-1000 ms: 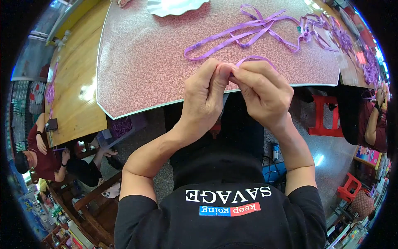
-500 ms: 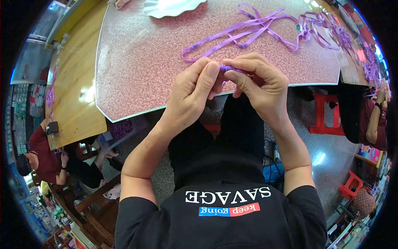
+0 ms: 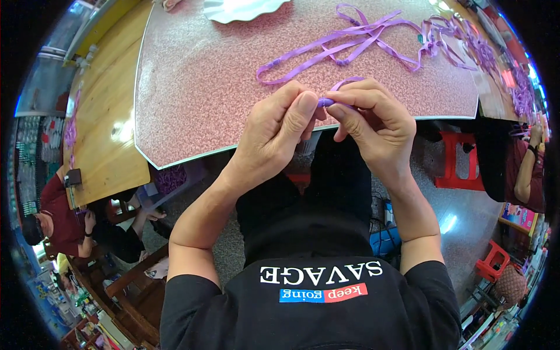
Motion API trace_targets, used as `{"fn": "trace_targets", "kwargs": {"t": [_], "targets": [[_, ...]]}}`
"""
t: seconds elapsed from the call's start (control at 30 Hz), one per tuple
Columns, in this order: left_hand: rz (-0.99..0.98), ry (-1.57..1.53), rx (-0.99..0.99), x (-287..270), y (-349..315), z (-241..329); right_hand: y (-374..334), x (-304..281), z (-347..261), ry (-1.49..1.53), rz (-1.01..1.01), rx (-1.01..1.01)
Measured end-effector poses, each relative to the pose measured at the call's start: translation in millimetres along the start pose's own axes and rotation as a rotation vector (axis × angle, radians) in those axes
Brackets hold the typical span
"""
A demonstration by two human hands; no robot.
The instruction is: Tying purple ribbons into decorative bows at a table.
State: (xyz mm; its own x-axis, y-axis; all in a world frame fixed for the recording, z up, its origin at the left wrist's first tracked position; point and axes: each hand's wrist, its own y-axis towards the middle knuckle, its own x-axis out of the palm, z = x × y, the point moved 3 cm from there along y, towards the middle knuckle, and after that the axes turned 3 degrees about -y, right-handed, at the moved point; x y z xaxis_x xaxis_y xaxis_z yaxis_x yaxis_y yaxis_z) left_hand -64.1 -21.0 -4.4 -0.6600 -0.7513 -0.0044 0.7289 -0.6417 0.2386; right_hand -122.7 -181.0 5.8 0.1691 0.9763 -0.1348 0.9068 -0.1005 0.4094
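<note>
A thin purple lanyard is pinched between my two hands over the table's near edge. Its small purple fitting shows in the gap between my fingertips. My left hand grips one side, thumb pressed on top against the fingers. On the other side my right hand pinches with thumb and index finger, the other fingers curled below. Just beyond my hands, more purple lanyards lie looped on the pink speckled tabletop, trailing to a tangled pile at the far right.
A white dish with a wavy rim stands at the far edge. A bin of purple straps sits below the table's left corner. People in dark red shirts sit at left and right. Red stools stand at right.
My hands have shifted slightly right and nearer to me, with fingertips a little farther apart. More of the fitting shows, and a strap loop now rises behind my right fingers.
</note>
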Motion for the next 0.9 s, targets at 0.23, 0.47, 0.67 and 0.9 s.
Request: {"fn": "trace_targets", "kwargs": {"t": [0.23, 0.47, 0.67, 0.9], "targets": [[0.048, 0.135, 0.124, 4.0, 0.1, -4.6, -1.0, -0.4, -2.6, -0.05, -0.046, 0.038], [0.05, 0.184, 0.228, 3.7, -0.6, -6.3, -7.1, 1.4, 3.2, 0.035, 0.018, -0.035], [0.06, 0.263, 0.381, 5.4, -2.0, -8.9, -9.6, 6.0, 3.4, 0.102, 0.039, 0.029], [0.025, 0.218, 0.398, 6.5, -3.5, -10.0, -12.8, 6.1, 3.4, 0.051, 0.006, -0.063]]}}
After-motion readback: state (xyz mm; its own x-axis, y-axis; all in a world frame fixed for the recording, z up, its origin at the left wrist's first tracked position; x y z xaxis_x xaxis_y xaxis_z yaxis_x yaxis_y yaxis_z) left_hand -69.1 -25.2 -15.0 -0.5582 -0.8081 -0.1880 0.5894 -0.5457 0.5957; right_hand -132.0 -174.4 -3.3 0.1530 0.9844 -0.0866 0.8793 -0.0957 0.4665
